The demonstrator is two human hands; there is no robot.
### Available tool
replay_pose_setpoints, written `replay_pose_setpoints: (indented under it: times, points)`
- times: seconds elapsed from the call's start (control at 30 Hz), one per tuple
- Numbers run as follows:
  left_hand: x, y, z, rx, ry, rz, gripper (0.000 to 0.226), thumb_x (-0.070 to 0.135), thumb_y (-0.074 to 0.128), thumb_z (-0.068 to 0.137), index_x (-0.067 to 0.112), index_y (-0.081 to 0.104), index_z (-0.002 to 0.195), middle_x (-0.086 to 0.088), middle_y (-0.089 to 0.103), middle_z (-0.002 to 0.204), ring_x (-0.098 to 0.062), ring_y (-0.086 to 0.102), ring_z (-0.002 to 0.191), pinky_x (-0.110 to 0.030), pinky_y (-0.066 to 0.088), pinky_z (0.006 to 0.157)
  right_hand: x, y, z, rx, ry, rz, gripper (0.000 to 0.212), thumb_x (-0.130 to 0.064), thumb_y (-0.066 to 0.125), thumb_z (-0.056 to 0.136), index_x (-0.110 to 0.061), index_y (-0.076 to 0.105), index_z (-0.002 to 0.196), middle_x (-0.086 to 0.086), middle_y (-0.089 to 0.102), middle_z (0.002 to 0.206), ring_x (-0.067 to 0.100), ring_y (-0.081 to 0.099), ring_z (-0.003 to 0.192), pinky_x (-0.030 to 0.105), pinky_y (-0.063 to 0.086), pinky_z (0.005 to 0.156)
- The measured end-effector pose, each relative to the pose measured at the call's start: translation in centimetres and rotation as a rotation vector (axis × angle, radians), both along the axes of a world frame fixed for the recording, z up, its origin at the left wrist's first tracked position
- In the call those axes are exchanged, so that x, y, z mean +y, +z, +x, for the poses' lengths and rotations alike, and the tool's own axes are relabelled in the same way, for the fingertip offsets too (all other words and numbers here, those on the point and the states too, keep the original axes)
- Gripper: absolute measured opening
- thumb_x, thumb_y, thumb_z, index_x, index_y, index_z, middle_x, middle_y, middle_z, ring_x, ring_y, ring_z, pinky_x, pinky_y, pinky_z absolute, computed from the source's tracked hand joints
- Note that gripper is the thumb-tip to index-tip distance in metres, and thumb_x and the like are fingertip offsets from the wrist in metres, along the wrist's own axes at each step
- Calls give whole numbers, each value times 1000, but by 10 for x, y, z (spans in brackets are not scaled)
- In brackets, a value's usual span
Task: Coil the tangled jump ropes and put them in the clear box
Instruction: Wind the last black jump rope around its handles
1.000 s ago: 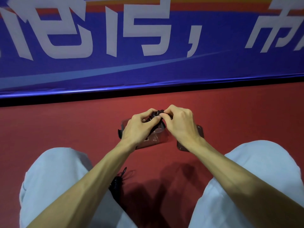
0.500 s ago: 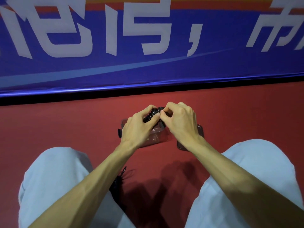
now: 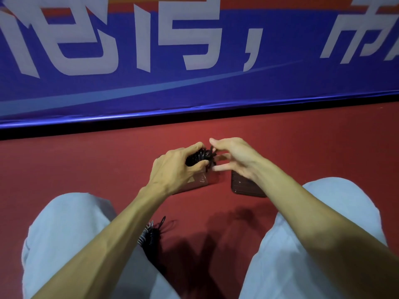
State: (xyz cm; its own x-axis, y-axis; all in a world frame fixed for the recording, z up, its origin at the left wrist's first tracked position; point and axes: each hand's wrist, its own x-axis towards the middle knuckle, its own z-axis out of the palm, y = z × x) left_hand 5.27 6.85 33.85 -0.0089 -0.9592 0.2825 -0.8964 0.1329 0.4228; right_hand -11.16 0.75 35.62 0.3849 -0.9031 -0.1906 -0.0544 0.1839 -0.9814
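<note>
Beyond the hands a blue banner [image 3: 194, 87] carries large white Chinese characters, cropped at the top so that only a comma can be plainly read. The left hand [image 3: 172, 171] is clenched round a black jump rope [image 3: 197, 157] wound into a tight bundle, with the thumb below it and the fingers curled over the top. The right hand [image 3: 239, 158] is spread, its fingers nearly straight, and its fingertips [image 3: 217, 168] touch a loose strand that sticks out of the bundle's end between the two hands. Whether they pinch that strand cannot be told. Just under the left hand the clear box [image 3: 199, 180] stands on the red floor [image 3: 313, 147], partly hidden by the wrist. A ribbed see-through lid [image 3: 244, 186] lies flat under the right wrist, apart from the box. Nearer the person, beside the left forearm and between the two knees in pale trousers [image 3: 64, 234], a second rope [image 3: 150, 235] lies coiled on the floor. The floor runs open to either side of the hands and ends beyond them at the dark gap under the banner's lower edge.
</note>
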Motion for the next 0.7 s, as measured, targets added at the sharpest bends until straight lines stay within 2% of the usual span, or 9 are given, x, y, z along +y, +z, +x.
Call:
replay_pose_setpoints:
  times: [0.07, 0.13, 0.23, 0.43, 0.5, 0.57, 0.63, 0.7]
  points:
    - [-1, -3, 2, 9, -17, 69, 25, 53, 57, 89, 46, 53, 113, 10, 72, 96, -19, 65, 95, -34, 48, 73, -5, -2, -1, 188, -68, -115, 28, -24, 57, 96, -15, 56, 70, 1, 55, 75, 12, 57, 71, 32, 57, 70]
    - [-4, -7, 5, 24, -20, 137, 27, 55, 57, 88, 52, 55, 115, 13, 70, 96, -20, 64, 98, -35, 47, 75, -11, 0, -4, 233, -219, -181, 30, -23, 54, 98, -16, 51, 69, -1, 48, 72, 10, 48, 61, 26, 50, 57]
    - [-10, -12, 11, 54, 13, 184, 38, 54, 57, 88, 51, 55, 126, 11, 71, 109, -20, 62, 107, -35, 45, 80, -18, 2, -9, 113, -302, -163, 26, -20, 51, 100, -12, 48, 76, 4, 50, 73, 11, 49, 51, 22, 43, 45]
    - [-14, -18, 11, 63, 53, 196, 48, 55, 56, 88, 47, 50, 134, 12, 64, 128, -18, 58, 120, -34, 45, 86, -17, 5, -7, -139, -382, -175, 22, -13, 49, 100, -7, 47, 79, 9, 52, 73, 17, 58, 57, 25, 52, 53]
    - [-16, -21, 15, 122, 32, 229, 50, 65, 53, 82, 49, 53, 130, 14, 67, 121, -18, 60, 116, -34, 47, 85, -18, 4, -8, -219, -380, -158, 22, -12, 50, 100, -7, 48, 79, 10, 52, 74, 16, 58, 57, 24, 52, 53]
    - [-16, -25, 18, 269, -57, 265, 49, 69, 52, 79, 45, 60, 121, 13, 71, 105, -14, 65, 105, -31, 48, 79, -19, 3, -7, -289, -374, -107, 20, -12, 52, 99, -7, 48, 80, 10, 51, 74, 16, 58, 57, 23, 51, 52]
    - [-14, -26, 18, 425, -155, 268, 31, 56, 60, 88, 40, 65, 113, 10, 71, 92, -5, 64, 87, -27, 46, 78, -21, 1, -7, -354, -389, -47, 19, -12, 53, 98, -7, 49, 81, 9, 50, 73, 15, 57, 56, 23, 50, 50]
    - [-13, -26, 18, 537, -203, 260, 25, 45, 62, 92, 38, 65, 116, 10, 70, 89, -2, 60, 83, -28, 47, 81, -19, -2, -6, -358, -404, -14, 18, -14, 54, 98, -7, 50, 82, 9, 51, 75, 17, 57, 57, 24, 50, 51]
